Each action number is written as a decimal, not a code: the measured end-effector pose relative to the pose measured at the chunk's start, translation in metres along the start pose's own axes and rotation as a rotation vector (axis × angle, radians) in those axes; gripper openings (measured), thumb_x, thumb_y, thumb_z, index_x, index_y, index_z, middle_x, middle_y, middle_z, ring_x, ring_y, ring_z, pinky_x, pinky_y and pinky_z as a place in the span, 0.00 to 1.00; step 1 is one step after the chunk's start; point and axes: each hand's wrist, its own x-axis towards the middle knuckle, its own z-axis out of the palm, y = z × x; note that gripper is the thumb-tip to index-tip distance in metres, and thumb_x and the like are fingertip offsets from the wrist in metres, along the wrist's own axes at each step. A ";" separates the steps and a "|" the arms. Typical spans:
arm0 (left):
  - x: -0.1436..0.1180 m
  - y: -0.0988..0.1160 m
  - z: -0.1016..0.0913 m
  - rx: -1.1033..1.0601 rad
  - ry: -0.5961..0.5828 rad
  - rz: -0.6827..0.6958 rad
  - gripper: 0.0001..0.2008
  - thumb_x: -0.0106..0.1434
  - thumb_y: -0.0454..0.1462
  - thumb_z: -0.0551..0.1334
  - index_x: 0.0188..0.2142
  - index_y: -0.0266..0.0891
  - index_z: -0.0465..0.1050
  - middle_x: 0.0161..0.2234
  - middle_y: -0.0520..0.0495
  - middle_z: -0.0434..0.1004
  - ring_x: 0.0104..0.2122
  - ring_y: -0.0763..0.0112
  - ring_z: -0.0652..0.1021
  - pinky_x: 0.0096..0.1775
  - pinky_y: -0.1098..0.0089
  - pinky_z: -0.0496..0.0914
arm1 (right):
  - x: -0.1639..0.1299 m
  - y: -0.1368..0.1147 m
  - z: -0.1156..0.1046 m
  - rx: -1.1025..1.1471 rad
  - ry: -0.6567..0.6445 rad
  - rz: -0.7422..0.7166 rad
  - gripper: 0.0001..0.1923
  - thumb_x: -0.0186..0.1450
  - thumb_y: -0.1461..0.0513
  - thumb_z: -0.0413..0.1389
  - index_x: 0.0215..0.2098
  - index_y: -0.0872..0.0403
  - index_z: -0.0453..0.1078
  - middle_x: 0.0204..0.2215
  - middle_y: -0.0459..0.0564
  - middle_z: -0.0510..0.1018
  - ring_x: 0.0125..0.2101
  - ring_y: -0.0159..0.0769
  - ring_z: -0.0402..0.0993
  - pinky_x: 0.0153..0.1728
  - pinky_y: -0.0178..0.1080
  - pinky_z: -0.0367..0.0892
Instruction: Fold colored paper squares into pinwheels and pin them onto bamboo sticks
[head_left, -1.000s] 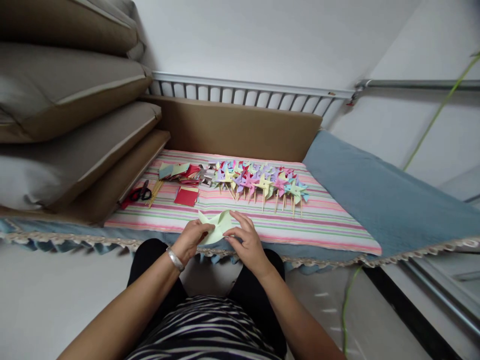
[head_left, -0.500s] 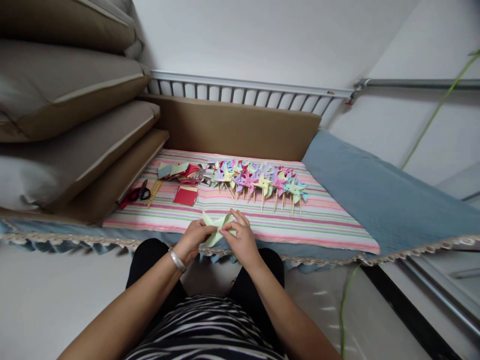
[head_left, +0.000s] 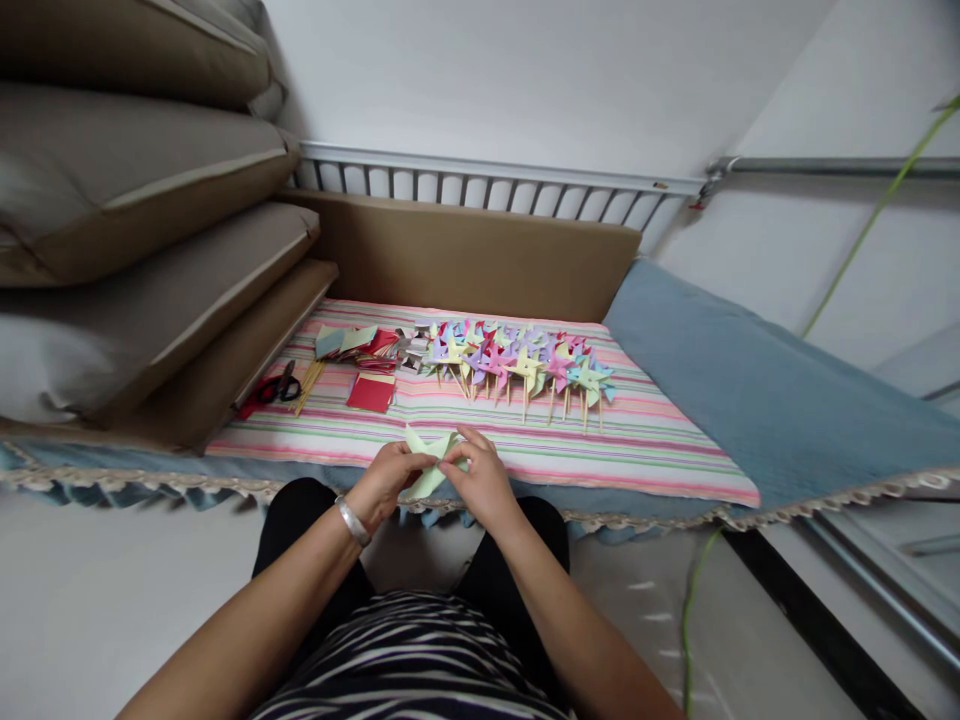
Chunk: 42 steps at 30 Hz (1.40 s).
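Between my hands, over the front edge of the striped cloth (head_left: pixel 570 450), is a pale green paper pinwheel (head_left: pixel 427 482) with its blades folded. My left hand (head_left: pixel 391 478) pinches it from the left, thumb near the centre. From the other side, my right hand (head_left: pixel 480 478) is closed on it, thumb and forefinger meeting at the middle. Whether a pin is under the fingertips is hidden. Beyond my hands lie several finished pinwheels (head_left: pixel 527 370) on sticks, in pink, yellow, purple and blue. A small stack of red paper squares (head_left: pixel 371 392) lies ahead to the left.
Scissors (head_left: pixel 281 388) with dark handles and thin wooden sticks (head_left: pixel 309 385) lie at the left. Folded coloured paper (head_left: pixel 346 341) sits behind them. Big cushions (head_left: pixel 150 270) are stacked on the left, a brown board (head_left: pixel 480 255) stands at the back, and blue fabric (head_left: pixel 765 370) spreads right.
My right hand's fingers have lowered slightly and drawn in toward the pinwheel's centre, bringing a blade inward. My left thumb has moved closer to the middle too.
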 end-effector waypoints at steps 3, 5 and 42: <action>-0.001 0.001 0.001 -0.009 0.001 -0.009 0.12 0.38 0.33 0.69 0.25 0.33 0.74 0.20 0.48 0.75 0.19 0.72 0.72 0.25 0.71 0.63 | 0.000 0.000 0.000 0.007 -0.008 0.009 0.02 0.54 0.65 0.58 0.25 0.53 0.73 0.55 0.56 0.66 0.56 0.45 0.58 0.55 0.49 0.53; -0.002 0.002 0.002 -0.012 0.006 -0.015 0.11 0.38 0.33 0.69 0.24 0.32 0.74 0.19 0.48 0.75 0.18 0.73 0.71 0.25 0.72 0.62 | 0.000 0.001 0.001 0.009 -0.007 0.009 0.02 0.54 0.65 0.57 0.25 0.53 0.73 0.54 0.56 0.66 0.56 0.44 0.58 0.55 0.49 0.53; 0.012 0.004 -0.004 0.442 -0.150 0.107 0.11 0.37 0.27 0.63 0.24 0.35 0.71 0.19 0.54 0.72 0.19 0.74 0.69 0.23 0.74 0.60 | 0.031 0.011 -0.007 0.185 -0.381 -0.021 0.20 0.44 0.71 0.55 0.35 0.50 0.70 0.19 0.38 0.70 0.21 0.29 0.64 0.21 0.29 0.55</action>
